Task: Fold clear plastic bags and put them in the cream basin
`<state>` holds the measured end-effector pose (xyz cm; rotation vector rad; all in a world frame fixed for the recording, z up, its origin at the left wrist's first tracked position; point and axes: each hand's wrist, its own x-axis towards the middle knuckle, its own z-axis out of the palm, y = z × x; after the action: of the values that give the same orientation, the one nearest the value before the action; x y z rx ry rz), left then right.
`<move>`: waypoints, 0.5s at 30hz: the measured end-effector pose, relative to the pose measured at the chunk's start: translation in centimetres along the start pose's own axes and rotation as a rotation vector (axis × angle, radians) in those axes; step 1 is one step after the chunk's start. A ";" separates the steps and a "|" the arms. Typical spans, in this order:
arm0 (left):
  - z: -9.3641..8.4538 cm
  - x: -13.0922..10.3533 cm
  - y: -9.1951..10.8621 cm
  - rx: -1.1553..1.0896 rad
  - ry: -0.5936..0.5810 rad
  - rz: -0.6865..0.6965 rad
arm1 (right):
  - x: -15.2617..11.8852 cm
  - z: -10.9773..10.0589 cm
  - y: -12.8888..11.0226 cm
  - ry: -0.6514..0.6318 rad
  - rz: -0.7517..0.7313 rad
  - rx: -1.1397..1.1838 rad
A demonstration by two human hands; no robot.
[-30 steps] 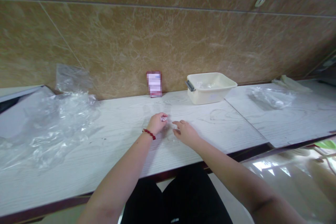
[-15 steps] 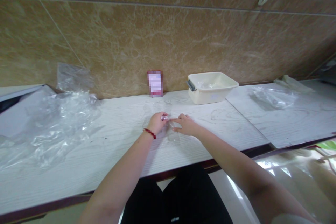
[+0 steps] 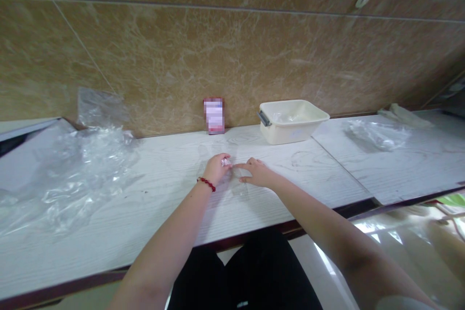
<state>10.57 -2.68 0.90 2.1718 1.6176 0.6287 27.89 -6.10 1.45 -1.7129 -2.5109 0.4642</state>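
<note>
My left hand (image 3: 215, 168), a red bead bracelet (image 3: 206, 183) at its wrist, is closed around a small shiny pinkish-silver thing (image 3: 225, 162). Its exact kind is too small to make out. Just to the right, my right hand (image 3: 256, 173) has its index finger stretched towards the left fingertips, with the thumb apart below. Beneath both hands a thin, clear plastic bag or sheet (image 3: 238, 187) lies flat on the white wood-grain table (image 3: 174, 213). The hands partly cover it, and its outline is faint.
A cream plastic bin (image 3: 286, 131) with a grey handle and clear plastic inside stands at the back right. A blurred-out card or phone (image 3: 214, 116) leans on the marble wall. Crumpled clear bags (image 3: 87, 169) spread over the left; another clear bag (image 3: 379, 134) lies far right.
The left hand and the small shiny thing have shifted very slightly left. The right hand keeps its pose.
</note>
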 end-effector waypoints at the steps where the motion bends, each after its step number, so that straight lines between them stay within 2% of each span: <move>1: -0.3 0.0 -0.1 0.021 0.017 -0.004 | 0.0 -0.1 -0.1 -0.004 0.006 -0.004; 4: -1.8 -0.5 -0.1 0.137 0.122 0.017 | 0.0 -0.2 -0.4 -0.014 0.033 -0.015; 6: -2.8 -1.5 0.2 0.223 0.131 0.061 | 0.0 -0.2 -0.5 -0.017 0.046 -0.022; 8: -3.1 -2.9 0.8 0.259 0.000 0.117 | 0.0 -0.3 -0.6 -0.015 0.048 -0.028; 10: -2.6 -4.3 1.8 0.260 -0.144 0.205 | 0.0 -0.3 -0.6 -0.005 0.042 -0.038; 15: -0.5 -5.7 3.3 0.237 -0.294 0.197 | -0.1 -0.5 -0.7 -0.007 0.035 -0.048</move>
<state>11.49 -9.09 2.26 2.4768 1.3939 0.1601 27.36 -6.31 2.14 -1.7774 -2.5211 0.4158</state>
